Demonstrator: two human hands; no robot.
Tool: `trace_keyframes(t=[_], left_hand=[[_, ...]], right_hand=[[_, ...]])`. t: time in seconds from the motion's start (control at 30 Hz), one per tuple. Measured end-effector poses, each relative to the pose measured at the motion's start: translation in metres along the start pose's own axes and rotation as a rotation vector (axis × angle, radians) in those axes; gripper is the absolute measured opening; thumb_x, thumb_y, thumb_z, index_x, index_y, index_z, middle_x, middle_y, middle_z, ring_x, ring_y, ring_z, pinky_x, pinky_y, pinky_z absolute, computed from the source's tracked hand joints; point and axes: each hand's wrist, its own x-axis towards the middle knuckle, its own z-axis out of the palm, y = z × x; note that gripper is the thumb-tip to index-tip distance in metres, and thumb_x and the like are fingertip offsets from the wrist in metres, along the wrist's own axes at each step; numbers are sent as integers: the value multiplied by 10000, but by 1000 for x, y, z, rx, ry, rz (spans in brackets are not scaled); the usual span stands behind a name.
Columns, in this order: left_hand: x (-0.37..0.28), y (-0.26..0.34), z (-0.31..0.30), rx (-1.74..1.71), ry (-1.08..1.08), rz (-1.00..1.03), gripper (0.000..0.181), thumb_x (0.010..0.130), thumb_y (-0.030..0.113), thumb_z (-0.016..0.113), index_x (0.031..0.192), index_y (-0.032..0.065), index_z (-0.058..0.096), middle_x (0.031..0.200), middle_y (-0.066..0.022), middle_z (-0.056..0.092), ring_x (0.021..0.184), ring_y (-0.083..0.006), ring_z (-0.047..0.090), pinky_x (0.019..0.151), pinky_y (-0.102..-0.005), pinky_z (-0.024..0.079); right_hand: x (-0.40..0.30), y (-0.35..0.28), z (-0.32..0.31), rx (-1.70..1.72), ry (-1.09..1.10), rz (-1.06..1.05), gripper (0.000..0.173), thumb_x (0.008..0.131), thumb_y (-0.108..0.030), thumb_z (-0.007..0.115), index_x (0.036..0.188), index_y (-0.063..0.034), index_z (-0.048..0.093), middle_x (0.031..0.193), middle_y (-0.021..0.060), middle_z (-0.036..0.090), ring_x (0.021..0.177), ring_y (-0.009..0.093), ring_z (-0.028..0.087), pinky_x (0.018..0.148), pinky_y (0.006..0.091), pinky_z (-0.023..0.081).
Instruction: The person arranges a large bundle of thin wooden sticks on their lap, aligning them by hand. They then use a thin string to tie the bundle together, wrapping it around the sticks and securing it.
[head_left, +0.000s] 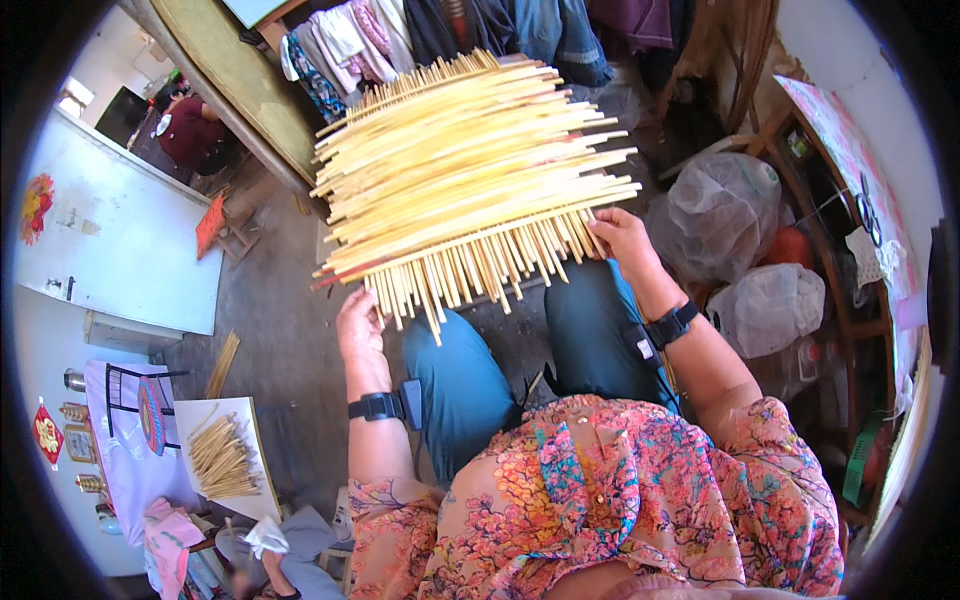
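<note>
A mat of pale plant stalks, its long pieces side by side and shorter stalk ends sticking out along the near and far edges, spans the space above and beyond my knees. My left hand pinches the near left corner, at the short stalks. At the near right corner, my right hand holds the stalk ends between thumb and fingers. Both hands grip the same mat, one on either side. How the stalks are joined does not show clearly.
A pile of cut stalks lies on a white board at lower left, near a seated person. Another person is beyond the doorway. Plastic bags and a wooden shelf stand at right; clothes hang behind the mat.
</note>
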Motion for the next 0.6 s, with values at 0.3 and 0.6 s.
trace_keyframes(t=[0.3,0.6], left_hand=[[-28,7,7,117,206,66,333,826,117,639,1122,15,525,1027,-129,617,822,-177,622,695,-334,518],[-54,96,83,1326,-175,964,643,785,233,687,1335,64,398,1380,-187,365,1293,-343,332,1071,-441,269]], right_hand=[[-5,-14,-15,-185,75,-80,171,841,-121,629,933,20,598,729,76,607,548,119,549,499,262,465],[55,-143,16,-1114,-185,-918,365,825,-147,597,1159,-29,511,1082,197,538,1000,368,532,843,408,445]])
